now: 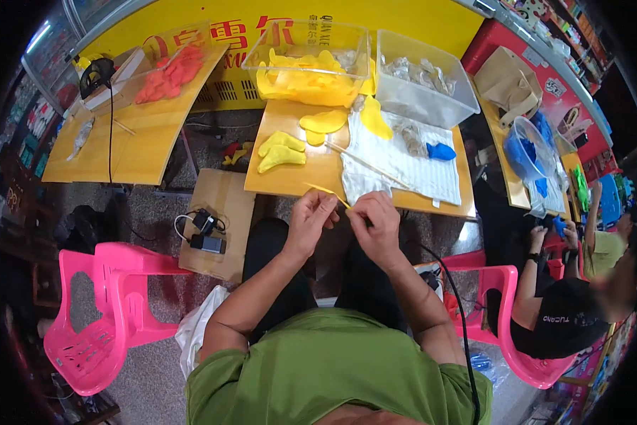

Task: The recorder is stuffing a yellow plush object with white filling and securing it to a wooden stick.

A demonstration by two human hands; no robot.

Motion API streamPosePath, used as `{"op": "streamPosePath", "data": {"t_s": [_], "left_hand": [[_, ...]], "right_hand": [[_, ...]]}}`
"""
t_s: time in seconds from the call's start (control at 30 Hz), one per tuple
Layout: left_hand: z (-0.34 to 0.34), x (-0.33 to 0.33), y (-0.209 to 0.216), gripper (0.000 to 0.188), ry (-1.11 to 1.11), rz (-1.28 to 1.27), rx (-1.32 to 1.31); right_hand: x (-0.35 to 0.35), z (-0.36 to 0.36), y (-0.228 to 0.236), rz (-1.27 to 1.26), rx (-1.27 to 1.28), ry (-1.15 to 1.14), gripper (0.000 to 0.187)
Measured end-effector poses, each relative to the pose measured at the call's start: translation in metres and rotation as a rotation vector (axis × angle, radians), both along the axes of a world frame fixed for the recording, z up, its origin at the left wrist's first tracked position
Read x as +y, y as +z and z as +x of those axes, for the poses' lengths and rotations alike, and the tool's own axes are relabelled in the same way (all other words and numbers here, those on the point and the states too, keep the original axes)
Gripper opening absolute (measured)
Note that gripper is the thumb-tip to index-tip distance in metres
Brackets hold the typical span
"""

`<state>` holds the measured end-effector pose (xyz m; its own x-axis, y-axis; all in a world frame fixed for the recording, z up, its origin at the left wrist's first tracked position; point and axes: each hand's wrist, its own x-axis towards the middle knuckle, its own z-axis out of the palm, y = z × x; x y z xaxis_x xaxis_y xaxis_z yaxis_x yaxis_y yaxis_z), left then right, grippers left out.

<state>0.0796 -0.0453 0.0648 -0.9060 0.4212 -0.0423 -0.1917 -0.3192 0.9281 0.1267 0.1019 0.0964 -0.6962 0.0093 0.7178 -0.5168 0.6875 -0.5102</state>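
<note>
Both hands are raised just in front of the near edge of the wooden table. My left hand and my right hand pinch a thin yellow piece, seen nearly edge-on, like cloth or felt. On the tabletop beyond them lie two yellow sewn-looking shapes, with a flat yellow piece farther back. A thin wooden stick slants across the white cloth. A small blue piece rests beside greyish crumpled material on that cloth.
A clear bin of yellow pieces and a bin of grey material stand at the back. Red pieces lie on the left table. Pink chairs flank me. A black cable runs along my right. Another person sits at right.
</note>
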Motion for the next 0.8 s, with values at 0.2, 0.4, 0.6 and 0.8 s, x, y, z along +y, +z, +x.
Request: {"op": "streamPosePath", "data": {"t_s": [0.2, 0.4, 0.6, 0.8], "left_hand": [[0.034, -0.013, -0.007, 0.033, -0.116, 0.448, -0.34], [0.05, -0.021, -0.016, 0.014, -0.027, 0.226, -0.176], [0.062, -0.027, -0.003, 0.013, -0.033, 0.064, -0.059], [0.085, -0.026, -0.006, 0.014, 0.217, -0.16, 0.151]], "right_hand": [[-0.009, 0.051, -0.024, -0.75, -0.503, 0.23, 0.005], [-0.013, 0.069, -0.019, -0.902, -0.614, 0.312, 0.006], [0.003, 0.074, -0.015, -0.652, -0.638, 0.329, 0.008], [-0.003, 0.079, -0.032, -0.832, -0.636, 0.269, 0.009]]}}
